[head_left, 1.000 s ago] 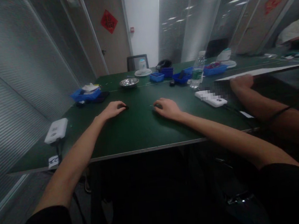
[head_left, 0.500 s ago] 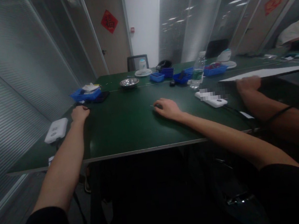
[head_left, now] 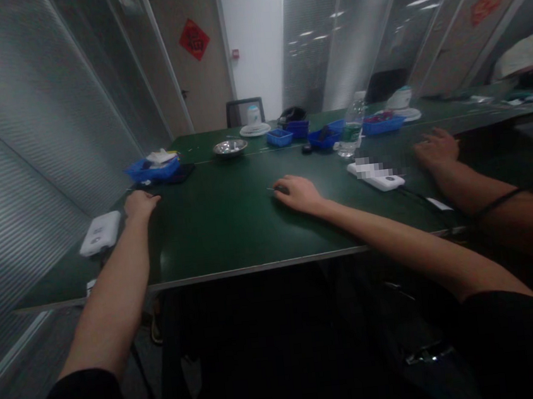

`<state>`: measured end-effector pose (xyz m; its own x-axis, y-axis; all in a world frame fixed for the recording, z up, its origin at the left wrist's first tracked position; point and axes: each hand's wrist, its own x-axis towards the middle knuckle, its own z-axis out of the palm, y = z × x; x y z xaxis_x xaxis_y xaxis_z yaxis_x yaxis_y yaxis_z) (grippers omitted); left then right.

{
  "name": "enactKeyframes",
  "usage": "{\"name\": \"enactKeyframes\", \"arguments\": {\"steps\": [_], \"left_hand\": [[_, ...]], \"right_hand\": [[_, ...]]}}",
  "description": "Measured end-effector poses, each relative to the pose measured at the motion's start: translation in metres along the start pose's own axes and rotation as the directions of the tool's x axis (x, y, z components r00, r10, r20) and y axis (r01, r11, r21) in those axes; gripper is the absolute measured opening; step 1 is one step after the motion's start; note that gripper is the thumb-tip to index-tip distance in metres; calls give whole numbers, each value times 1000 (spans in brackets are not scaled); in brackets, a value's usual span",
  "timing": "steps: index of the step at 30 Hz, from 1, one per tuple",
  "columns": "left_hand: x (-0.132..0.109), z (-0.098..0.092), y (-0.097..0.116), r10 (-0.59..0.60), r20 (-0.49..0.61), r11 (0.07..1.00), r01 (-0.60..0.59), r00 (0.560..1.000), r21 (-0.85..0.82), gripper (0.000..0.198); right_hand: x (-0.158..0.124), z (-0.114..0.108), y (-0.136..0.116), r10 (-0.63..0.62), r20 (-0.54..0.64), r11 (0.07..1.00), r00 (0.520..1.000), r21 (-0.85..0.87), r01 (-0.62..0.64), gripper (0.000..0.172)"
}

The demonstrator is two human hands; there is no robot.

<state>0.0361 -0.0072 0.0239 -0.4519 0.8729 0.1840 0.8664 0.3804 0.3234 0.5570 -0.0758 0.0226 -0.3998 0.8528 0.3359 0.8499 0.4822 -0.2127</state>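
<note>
Compared with 1 second ago, the left hand (head_left: 140,203) has left the middle of the dark green desk (head_left: 232,235) and now sits at the desk's left edge. The small dark piece it touched in the middle no longer shows there. Its fingers are curled in, knuckles up; whether anything lies inside them cannot be told. The right hand (head_left: 300,193) has not moved. It lies palm down near the desk's middle, fingers loosely bent over a small black part (head_left: 282,189), and I cannot tell whether it pinches the part or only rests on it. The large white sheet that a co-worker's hand (head_left: 436,147) held near the right edge is gone, and that hand now lies flat with fingers spread.

A blue plastic tray (head_left: 152,170) sits just beyond the left hand along the left edge and holds crumpled white material (head_left: 161,154). A round steel bowl (head_left: 230,146) stands toward the far edge; its contents are too small to tell. A row of small blue plastic bins (head_left: 279,137) runs along the far edge, their contents too dark to make out.

A white flat rectangular device (head_left: 100,233) lies at the left edge, just beside the left hand on the side of the near edge. A black flat slab (head_left: 180,172) touches the tray's right side. A clear plastic bottle (head_left: 349,130) stands upright by the bins. A 2nd white flat device (head_left: 381,179) lies between the right hand and the co-worker's hand.
</note>
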Motion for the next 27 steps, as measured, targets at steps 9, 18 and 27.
{"name": "enactKeyframes", "arguments": {"steps": [9, 18, 27], "left_hand": [[-8, -4, 10, -135, -45, 986, 130, 990, -105, 29], [-13, -7, 16, -166, -65, 972, 152, 984, -182, 22], [-7, -4, 3, -67, -75, 993, 59, 995, -105, 37]], "right_hand": [[1, 3, 3, -10, -9, 1000, 1000, -2, 10, 33], [1, 3, 4, -21, -9, 1000, 1000, 12, 21, 34], [1, 5, 5, -31, -11, 999, 999, 22, 32, 34]]}}
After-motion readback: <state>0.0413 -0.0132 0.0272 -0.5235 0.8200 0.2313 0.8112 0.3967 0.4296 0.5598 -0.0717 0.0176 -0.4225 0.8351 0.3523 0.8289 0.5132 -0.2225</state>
